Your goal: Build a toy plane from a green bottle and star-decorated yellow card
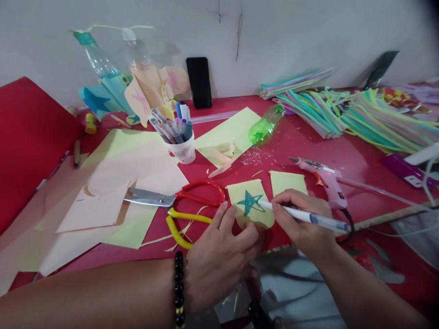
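My right hand (302, 219) pinches a white marker (308, 216) whose tip rests on a teal star (251, 202) drawn on a small yellow paper piece (247, 191). My left hand (219, 256), with a black bead bracelet at the wrist, lies flat with fingers stretched out and presses the lower left edge of that piece against the red table (302, 141). A second yellow piece (287, 182) lies just right of the first, above my right hand.
Red-handled scissors (174, 197) and yellow-handled scissors (180, 224) lie left of my left hand on paper sheets. A cup of markers (178, 137), a green bottle (265, 125), a pink glue gun (325, 180) and stacks of coloured strips (360, 114) sit further back.
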Demonstrator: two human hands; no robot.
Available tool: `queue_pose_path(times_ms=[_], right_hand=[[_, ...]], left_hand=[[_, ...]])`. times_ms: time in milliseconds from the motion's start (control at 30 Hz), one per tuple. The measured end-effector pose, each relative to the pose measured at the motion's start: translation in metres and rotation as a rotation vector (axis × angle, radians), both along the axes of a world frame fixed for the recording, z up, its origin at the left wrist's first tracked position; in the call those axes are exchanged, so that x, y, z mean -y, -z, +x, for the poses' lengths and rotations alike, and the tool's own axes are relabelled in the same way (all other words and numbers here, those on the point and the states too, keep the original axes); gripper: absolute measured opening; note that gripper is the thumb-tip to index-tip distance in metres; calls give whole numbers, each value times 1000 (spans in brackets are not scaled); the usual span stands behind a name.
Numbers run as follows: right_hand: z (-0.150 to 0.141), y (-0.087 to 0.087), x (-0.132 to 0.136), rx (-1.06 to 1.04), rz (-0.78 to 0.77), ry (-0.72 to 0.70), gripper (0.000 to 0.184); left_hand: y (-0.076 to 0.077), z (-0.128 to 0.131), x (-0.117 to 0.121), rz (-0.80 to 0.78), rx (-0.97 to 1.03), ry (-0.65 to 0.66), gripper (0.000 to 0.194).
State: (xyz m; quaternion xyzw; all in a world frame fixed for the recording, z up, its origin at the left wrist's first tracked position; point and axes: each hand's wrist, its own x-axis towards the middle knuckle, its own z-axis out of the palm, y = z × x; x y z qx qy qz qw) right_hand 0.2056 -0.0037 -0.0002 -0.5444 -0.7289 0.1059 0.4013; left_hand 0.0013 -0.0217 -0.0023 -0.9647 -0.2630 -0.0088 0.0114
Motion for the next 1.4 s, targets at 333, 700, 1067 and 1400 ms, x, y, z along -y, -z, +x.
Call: queue_pose_path(times_ms=[333,700,1067,1400], right_hand=[[1,5,0,-19,34,81,11],[1,3,-1,19,9,45,9],[0,3,-1,26,25,61,10],[-1,2,-1,21,32,44,11]], left_hand=[[4,0,0,-5,-4,3,48],[2,0,0,16,-7,5,51],[3,0,0,17,-16,10,49],[3,0,0,12,-16,5,49]])
